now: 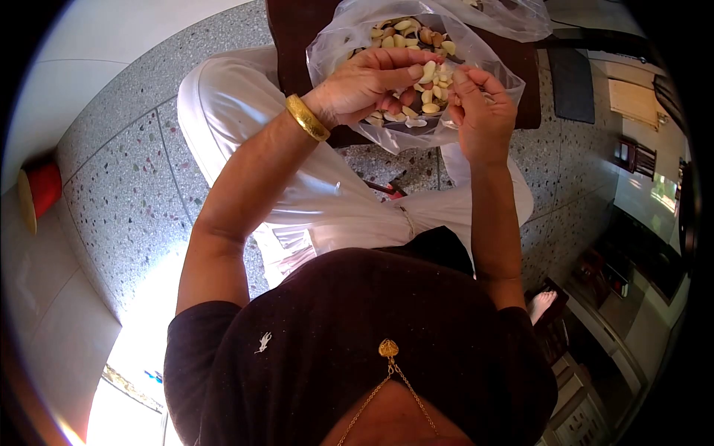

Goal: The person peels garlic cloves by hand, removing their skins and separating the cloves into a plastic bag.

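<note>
Pinching a pale clove (428,72) in the fingers of the left hand (368,83), above the plastic bag (323,46). Pressing together those of the right hand (485,111), perhaps on a scrap. Inside the bag, loose cloves (431,108); beneath it, the dark counter (288,30).

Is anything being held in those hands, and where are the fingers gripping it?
The left hand pinches a pale piece by its edge, between thumb and fingertip. Whether the right hand holds anything, I cannot tell.
</note>
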`<state>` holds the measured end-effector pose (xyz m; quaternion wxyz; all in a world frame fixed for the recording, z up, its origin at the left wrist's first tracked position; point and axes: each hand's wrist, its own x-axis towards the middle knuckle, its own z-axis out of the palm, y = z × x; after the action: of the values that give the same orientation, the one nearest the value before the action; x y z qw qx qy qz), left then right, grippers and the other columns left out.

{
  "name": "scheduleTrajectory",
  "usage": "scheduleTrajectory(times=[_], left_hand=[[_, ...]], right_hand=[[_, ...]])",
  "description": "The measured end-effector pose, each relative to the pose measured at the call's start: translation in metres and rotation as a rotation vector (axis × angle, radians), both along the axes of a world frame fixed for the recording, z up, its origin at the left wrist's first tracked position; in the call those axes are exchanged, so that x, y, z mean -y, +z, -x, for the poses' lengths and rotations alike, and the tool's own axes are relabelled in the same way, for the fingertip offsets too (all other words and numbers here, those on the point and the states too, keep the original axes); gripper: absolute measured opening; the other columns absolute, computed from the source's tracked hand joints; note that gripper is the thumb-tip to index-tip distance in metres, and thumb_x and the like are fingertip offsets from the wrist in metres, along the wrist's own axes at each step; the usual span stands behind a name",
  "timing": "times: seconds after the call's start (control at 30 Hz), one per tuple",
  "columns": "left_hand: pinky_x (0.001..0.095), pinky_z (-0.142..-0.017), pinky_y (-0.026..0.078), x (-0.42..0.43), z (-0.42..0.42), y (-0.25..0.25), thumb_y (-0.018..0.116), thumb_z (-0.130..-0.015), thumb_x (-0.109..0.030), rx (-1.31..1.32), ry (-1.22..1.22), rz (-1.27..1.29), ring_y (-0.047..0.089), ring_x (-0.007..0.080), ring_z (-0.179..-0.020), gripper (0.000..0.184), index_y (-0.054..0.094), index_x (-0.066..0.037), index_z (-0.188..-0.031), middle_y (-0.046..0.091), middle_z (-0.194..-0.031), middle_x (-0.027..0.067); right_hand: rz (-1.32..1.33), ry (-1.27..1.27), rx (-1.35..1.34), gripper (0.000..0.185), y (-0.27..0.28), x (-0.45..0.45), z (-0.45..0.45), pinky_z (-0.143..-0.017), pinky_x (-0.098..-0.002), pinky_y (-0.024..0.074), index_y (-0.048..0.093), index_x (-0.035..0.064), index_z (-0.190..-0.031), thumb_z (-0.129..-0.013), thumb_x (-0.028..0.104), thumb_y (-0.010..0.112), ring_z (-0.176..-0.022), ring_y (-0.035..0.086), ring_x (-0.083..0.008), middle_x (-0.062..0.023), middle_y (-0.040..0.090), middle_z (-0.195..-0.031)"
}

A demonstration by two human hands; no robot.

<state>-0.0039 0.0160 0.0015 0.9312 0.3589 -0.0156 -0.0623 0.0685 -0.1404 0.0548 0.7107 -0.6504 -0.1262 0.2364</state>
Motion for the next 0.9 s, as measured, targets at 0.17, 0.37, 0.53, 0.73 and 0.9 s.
scheduleTrajectory(times=[0.17,0.37,0.53,0.73,0.9], left_hand=[[0.0141,-0.049,0.042,0.001,-0.001,0.000,0.050,-0.090,-0.012,-0.002,-0.006,-0.039,0.049,0.0041,-0.061,0.033,0.047,-0.002,-0.121,0.056,-0.083,0.0009],[0.0136,-0.046,0.039,0.002,-0.001,-0.001,0.055,-0.087,-0.011,-0.014,0.004,-0.011,0.050,0.0043,-0.062,0.026,0.051,-0.004,-0.111,0.057,-0.084,0.0011],[0.0142,-0.044,0.039,0.004,-0.002,-0.004,0.061,-0.083,-0.011,-0.107,0.078,-0.108,0.051,0.0042,-0.057,0.020,0.053,-0.004,-0.100,0.058,-0.076,0.0007],[0.0154,-0.044,0.041,0.004,-0.004,-0.009,0.063,-0.082,-0.011,-0.138,0.156,-0.281,0.052,0.0049,-0.052,0.017,0.053,-0.004,-0.094,0.059,-0.068,0.0008],[0.0174,-0.049,0.047,0.009,-0.006,-0.013,0.057,-0.086,-0.016,-0.251,0.192,-0.306,0.056,0.0069,-0.060,0.016,0.053,-0.003,-0.093,0.060,-0.078,0.0053]], right_hand=[[-0.034,-0.010,-0.020,0.012,-0.009,0.006,-0.010,-0.046,-0.0157,0.0373,0.058,-0.0010,-0.088,-0.082,0.009,0.062,-0.055,0.049,-0.0048,-0.0017,0.055,-0.067],[0.019,0.062,-0.087,0.012,-0.006,0.003,-0.006,-0.048,-0.0161,0.0397,0.059,-0.0008,-0.088,-0.081,0.009,0.063,-0.058,0.052,-0.0050,-0.0018,0.056,-0.069],[0.225,0.113,0.148,0.013,-0.003,-0.001,0.001,-0.053,-0.0160,0.0416,0.059,-0.0016,-0.089,-0.081,0.008,0.063,-0.061,0.052,-0.0050,-0.0018,0.057,-0.072],[0.171,0.121,0.279,0.011,-0.017,0.001,-0.003,-0.048,-0.0164,0.0374,0.057,-0.0035,-0.086,-0.081,0.005,0.062,-0.059,0.050,-0.0066,-0.0029,0.055,-0.069],[-0.109,0.062,-0.257,0.009,-0.006,-0.001,-0.007,-0.041,-0.0175,0.0304,0.054,-0.0008,-0.085,-0.081,0.003,0.061,-0.056,0.048,-0.0084,-0.0051,0.054,-0.069]])
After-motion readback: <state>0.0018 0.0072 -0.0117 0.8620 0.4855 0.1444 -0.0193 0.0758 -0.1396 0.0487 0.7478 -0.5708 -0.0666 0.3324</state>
